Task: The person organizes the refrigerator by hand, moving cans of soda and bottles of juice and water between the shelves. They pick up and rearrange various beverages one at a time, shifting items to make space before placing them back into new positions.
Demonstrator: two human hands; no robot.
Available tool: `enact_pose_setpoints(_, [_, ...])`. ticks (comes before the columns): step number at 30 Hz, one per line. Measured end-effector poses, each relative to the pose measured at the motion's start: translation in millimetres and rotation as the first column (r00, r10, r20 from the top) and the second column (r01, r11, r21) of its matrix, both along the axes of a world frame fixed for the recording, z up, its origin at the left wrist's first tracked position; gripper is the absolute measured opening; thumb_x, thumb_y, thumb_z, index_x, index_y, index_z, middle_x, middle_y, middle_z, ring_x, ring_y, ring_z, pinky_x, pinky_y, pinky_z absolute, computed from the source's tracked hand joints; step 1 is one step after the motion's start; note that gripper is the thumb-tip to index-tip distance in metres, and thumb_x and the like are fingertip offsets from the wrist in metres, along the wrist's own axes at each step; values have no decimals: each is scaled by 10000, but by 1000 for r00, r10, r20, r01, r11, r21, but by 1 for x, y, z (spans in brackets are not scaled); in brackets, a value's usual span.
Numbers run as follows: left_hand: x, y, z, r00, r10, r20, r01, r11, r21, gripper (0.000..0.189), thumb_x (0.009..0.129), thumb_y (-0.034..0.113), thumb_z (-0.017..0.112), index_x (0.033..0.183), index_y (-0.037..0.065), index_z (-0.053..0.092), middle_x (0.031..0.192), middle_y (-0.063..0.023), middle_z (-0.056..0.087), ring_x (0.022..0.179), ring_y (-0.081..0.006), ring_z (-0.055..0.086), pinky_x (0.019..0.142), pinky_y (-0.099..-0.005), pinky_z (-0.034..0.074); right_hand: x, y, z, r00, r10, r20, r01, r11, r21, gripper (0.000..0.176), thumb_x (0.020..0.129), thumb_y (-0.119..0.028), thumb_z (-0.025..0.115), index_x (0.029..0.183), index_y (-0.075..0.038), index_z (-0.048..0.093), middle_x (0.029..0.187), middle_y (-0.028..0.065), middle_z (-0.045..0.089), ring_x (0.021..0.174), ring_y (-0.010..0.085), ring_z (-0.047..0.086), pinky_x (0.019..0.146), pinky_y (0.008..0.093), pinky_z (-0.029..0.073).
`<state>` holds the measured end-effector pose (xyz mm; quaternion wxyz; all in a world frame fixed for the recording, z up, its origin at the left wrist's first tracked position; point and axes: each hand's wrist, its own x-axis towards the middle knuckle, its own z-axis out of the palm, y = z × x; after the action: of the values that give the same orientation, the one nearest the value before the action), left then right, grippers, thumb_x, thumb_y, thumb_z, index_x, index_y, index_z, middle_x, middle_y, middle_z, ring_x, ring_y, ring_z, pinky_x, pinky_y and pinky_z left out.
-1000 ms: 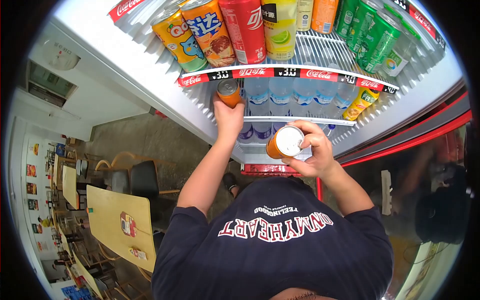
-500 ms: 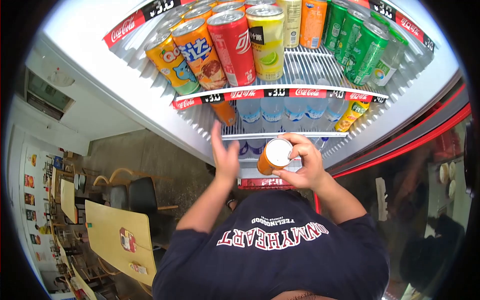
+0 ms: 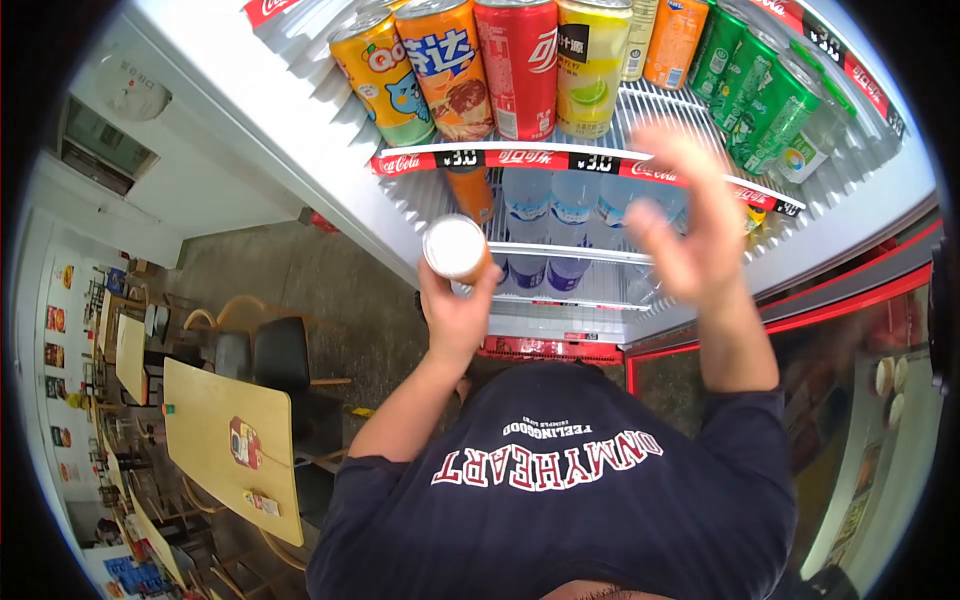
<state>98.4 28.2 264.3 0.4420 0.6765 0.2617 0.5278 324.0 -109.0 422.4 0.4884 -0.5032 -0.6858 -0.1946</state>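
My left hand (image 3: 457, 318) is wrapped round an orange container with a white top (image 3: 455, 247), held in front of the fridge's left side. Raised and blurred, my right hand (image 3: 690, 225) has its fingers apart and nothing in it, before the shelf's price strip (image 3: 520, 159). Above stand a yellow Qoo can (image 3: 385, 85), an orange can (image 3: 447, 75), a red can (image 3: 518, 75) and a yellow-green lime can (image 3: 592, 75). An orange bottle (image 3: 470, 193) and clear bottles (image 3: 573, 197) are on the shelf below.
Green cans (image 3: 775, 115) lean at the upper shelf's right. The open fridge door, edged in red (image 3: 830, 303), is at the right. Left of the fridge are a wooden table (image 3: 195, 400) and black chairs (image 3: 282, 345).
The orange container has passed from my right hand to my left and moved left. My right hand has risen to the right with its fingers spread. The view has shifted.
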Motion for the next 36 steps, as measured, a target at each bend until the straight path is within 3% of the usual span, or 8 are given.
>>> enact_pose_setpoints(3, [11,28,-20,988,91,-123,-103,990,-95,677,840,133,801,1375,-56,433,1301,-223,578,1195,-326,595,1041,-424,452,41,15,30,959,-219,-179,240,966,101,459,822,-130,775,1253,-32,652,1205,142,671,1068,258,649,845,377,553])
enact_pose_setpoints(4, [15,35,-31,981,110,-163,-127,987,-102,690,845,145,797,1387,-59,421,1317,-237,563,1211,-341,584,1050,-436,446,50,14,39,912,-406,-54,407,913,5,452,926,-62,650,1371,-19,585,1407,159,576,1201,243,625,956,353,540])
enact_pose_setpoints(9, [47,48,-39,963,194,-188,-208,976,-60,746,839,152,788,1426,-69,385,1344,-281,529,1249,-397,547,1079,-465,419,77,47,67,747,-645,-158,615,762,-202,672,880,-158,705,1477,-25,427,1499,242,445,1234,418,582,1016,450,504])
enact_pose_setpoints(12, [60,60,-40,958,215,-191,-246,957,-157,749,820,139,782,1422,-71,387,1337,-283,532,1253,-400,545,1081,-458,416,106,65,59,583,-798,150,812,571,-121,714,903,-96,606,1559,-30,333,1592,224,337,1341,418,505,1096,449,452])
enact_pose_setpoints(18, [70,77,-25,955,164,-249,-203,969,-140,762,763,148,805,1388,-72,427,1300,-283,581,1200,-382,606,1031,-439,466,138,93,35,513,-840,175,857,492,-151,701,909,-73,536,1565,-5,297,1606,262,310,1433,422,405,1156,432,401])
enact_pose_setpoints(28, [103,126,-60,969,150,-195,-165,984,-61,803,749,192,815,1415,5,407,1291,-251,610,1202,-413,610,1017,-445,480,134,91,46,654,-748,111,753,659,0,515,954,-195,555,1411,10,432,1439,330,456,1168,491,598,978,522,517])
enact_pose_setpoints(29, [109,129,-57,979,131,-158,-138,990,-40,812,749,207,813,1419,5,402,1288,-255,609,1204,-420,606,1017,-443,476,102,85,60,609,-793,6,782,599,-174,597,931,-242,625,1432,9,419,1420,314,484,1212,472,574,1023,497,495])
enact_pose_setpoints(36, [107,115,-39,976,116,-182,-132,988,-80,839,782,189,791,1470,-11,356,1357,-263,563,1263,-405,566,1052,-434,447,68,61,58,560,-824,79,826,550,-125,787,828,-247,762,1476,12,399,1410,268,506,1274,426,527,1101,444,436])
